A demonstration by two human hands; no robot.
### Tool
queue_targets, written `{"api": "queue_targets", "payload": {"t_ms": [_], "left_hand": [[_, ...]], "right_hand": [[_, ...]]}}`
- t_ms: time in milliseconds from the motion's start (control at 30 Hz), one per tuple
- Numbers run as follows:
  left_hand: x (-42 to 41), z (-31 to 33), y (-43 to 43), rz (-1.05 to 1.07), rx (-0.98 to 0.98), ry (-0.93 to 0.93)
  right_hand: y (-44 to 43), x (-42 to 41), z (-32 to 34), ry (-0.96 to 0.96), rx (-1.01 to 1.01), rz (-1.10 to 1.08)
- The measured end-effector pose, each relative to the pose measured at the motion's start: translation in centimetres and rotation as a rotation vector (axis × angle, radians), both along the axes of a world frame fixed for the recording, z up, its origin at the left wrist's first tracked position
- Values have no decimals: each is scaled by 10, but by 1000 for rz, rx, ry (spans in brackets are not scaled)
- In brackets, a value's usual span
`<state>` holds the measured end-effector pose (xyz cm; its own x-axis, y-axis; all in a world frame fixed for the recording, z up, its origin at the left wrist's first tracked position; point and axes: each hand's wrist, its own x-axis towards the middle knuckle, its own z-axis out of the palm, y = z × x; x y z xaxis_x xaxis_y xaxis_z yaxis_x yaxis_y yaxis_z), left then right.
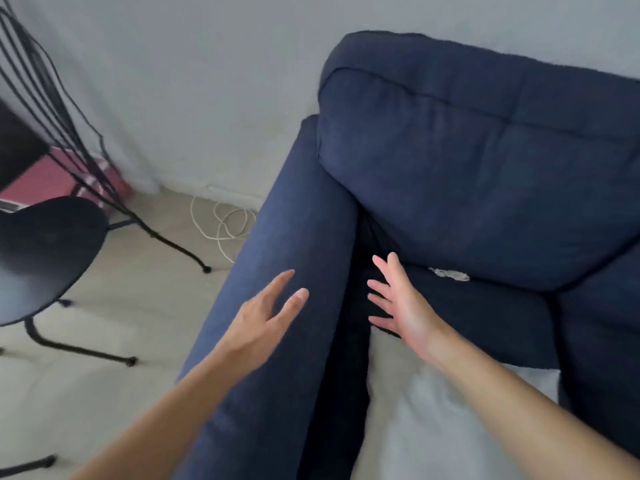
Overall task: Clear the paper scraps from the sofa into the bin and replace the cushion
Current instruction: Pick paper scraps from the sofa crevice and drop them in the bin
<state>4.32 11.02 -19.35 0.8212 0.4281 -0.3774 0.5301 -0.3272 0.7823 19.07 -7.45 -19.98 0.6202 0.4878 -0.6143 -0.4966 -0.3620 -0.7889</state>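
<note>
A dark blue sofa (pixel 485 174) fills the right side, its armrest (pixel 287 271) running toward me. My left hand (pixel 266 317) hovers open over the armrest, fingers spread. My right hand (pixel 398 303) is open, palm facing left, above the dark gap between armrest and seat. A small pale paper scrap (pixel 450 274) lies on the seat at the foot of the back cushion (pixel 485 161). A light grey cushion or bare seat pad (pixel 433 410) lies below my right forearm. No bin is in view.
A black wire-backed chair (pixel 48 251) stands on the left on the beige floor. A coiled white cable (pixel 221 223) lies by the wall beside the armrest. A pink box (pixel 52 181) sits behind the chair.
</note>
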Motion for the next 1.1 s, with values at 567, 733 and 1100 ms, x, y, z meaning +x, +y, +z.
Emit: {"api": "queue_targets", "payload": {"t_ms": [567, 733, 1100], "left_hand": [[225, -97, -118, -129, -145, 228], [222, -129, -124, -137, -202, 245], [176, -157, -110, -223, -245, 162]], "right_hand": [[-149, 173, -136, -103, -514, -182], [-123, 200, -197, -328, -840, -120], [-67, 223, -259, -221, -1100, -198]]}}
